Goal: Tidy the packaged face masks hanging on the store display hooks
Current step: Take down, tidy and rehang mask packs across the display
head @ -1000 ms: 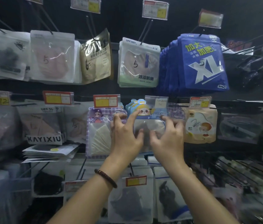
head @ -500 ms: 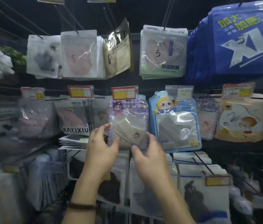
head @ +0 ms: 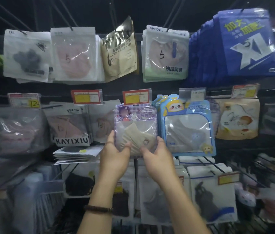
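Observation:
A purple checked mask pack (head: 136, 122) with a cartoon girl hangs on the middle row hook under a red and yellow price tag (head: 136, 97). My left hand (head: 114, 156) grips its lower left edge, thumb on the front. My right hand (head: 157, 153) grips its lower right corner, thumb on the front as well. Right beside it hangs a blue cartoon mask pack (head: 186, 127), touching neither hand. A KAYIXIU mask pack (head: 69, 125) hangs to the left.
The top row holds white packs (head: 73, 53), a gold pack (head: 119, 51) turned askew, a green-white pack (head: 165, 53) and blue XL packs (head: 245, 44). A loose stack of packs (head: 76, 153) lies flat at left. Bare hooks (head: 267, 168) jut out at lower right.
Both hands left the blue cartoon pack and shifted left to the purple checked pack, now holding its lower corners. The camera view moved left and closer.

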